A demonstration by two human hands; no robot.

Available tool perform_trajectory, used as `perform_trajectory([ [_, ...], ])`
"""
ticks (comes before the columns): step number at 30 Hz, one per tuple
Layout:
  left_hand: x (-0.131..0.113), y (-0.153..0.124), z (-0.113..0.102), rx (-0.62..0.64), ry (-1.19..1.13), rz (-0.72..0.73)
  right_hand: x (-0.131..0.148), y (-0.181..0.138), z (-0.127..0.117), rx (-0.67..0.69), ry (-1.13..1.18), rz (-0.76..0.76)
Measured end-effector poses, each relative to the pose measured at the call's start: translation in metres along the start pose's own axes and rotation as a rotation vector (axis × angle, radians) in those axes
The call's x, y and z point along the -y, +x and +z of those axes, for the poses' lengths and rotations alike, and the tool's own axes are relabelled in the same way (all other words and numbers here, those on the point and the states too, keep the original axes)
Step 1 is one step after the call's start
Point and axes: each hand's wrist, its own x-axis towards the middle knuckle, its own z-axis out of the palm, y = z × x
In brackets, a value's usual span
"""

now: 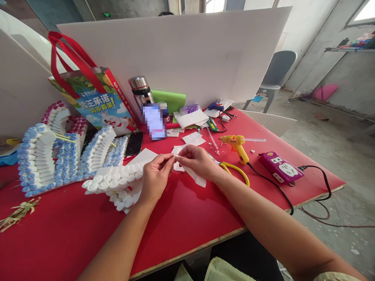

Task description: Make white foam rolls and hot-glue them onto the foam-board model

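My left hand (pixel 156 175) and my right hand (pixel 196 160) meet above the middle of the table. Both are closed in a pinch, with fingertips together on a small piece of white paper (pixel 175 155) that mostly hides between them. A flat white paper strip (pixel 197 178) shows beneath my right hand; whether it joins the pinched piece I cannot tell. Just left of my left hand stands a model covered in rolled white paper rosettes (pixel 114 181). Yellow-handled pliers (pixel 238 171) lie partly behind my right forearm.
A yellow hot glue gun (pixel 238 146) and a purple power strip (pixel 281 168) with cords lie to the right. Blue-and-white paper models (pixel 55 160), a shopping bag (pixel 101 103), a steel flask (pixel 140 89) and a lit phone (pixel 154 121) stand behind on the red table (pixel 187 222).
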Motion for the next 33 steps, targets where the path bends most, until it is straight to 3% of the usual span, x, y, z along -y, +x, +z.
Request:
perform_trajectory([
  [3,0.001,-0.001,0.001,0.000,-0.001,-0.014,-0.003,0.000,0.003,-0.084,-0.211,-0.067],
  [7,0.000,-0.003,0.004,-0.022,0.080,0.040,-0.002,-0.003,0.007,-0.181,-0.308,-0.056],
  [15,-0.005,-0.005,0.007,-0.104,0.492,0.508,-0.006,-0.005,0.012,-0.141,-0.204,-0.172],
  [19,-0.004,-0.007,0.008,-0.069,0.603,0.611,-0.009,-0.004,0.009,-0.144,-0.143,-0.178],
  [23,-0.006,-0.006,0.006,0.008,0.464,0.530,-0.007,-0.003,0.002,-0.076,-0.096,-0.180],
  [27,-0.005,0.001,-0.001,0.062,0.123,0.272,-0.002,-0.003,-0.003,0.067,-0.077,-0.192],
  [30,0.000,0.005,-0.004,0.138,-0.103,0.054,-0.001,-0.004,-0.004,0.095,-0.060,-0.224],
  [33,0.004,0.006,-0.004,0.165,-0.149,-0.018,-0.003,-0.003,-0.003,0.092,-0.043,-0.220],
])
